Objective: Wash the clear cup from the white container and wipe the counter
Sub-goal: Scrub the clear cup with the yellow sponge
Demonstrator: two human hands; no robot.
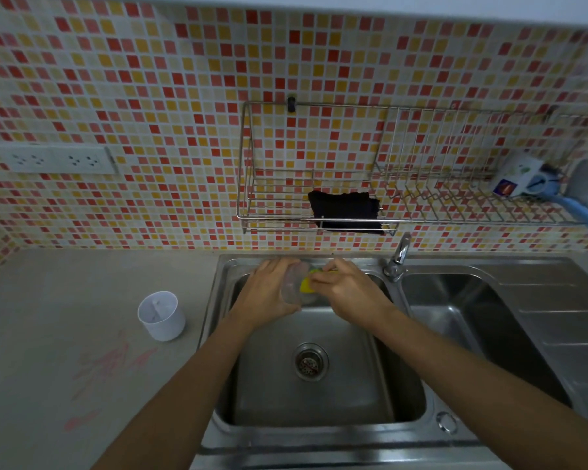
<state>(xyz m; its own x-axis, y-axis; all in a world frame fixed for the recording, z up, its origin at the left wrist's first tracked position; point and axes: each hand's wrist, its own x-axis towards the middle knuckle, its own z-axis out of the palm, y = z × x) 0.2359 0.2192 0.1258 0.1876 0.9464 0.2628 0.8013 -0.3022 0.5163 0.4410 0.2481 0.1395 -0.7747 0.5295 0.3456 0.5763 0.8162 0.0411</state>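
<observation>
Cup in left hand, sponge in right hand, container beside sink.

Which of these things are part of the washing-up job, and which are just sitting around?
In use: clear cup in the left hand, yellow sponge in the right hand, white container, sink, counter with red smears.
Lying about: mug and dark cloth on the wire rack (cloth may serve for wiping), wall sockets.
</observation>
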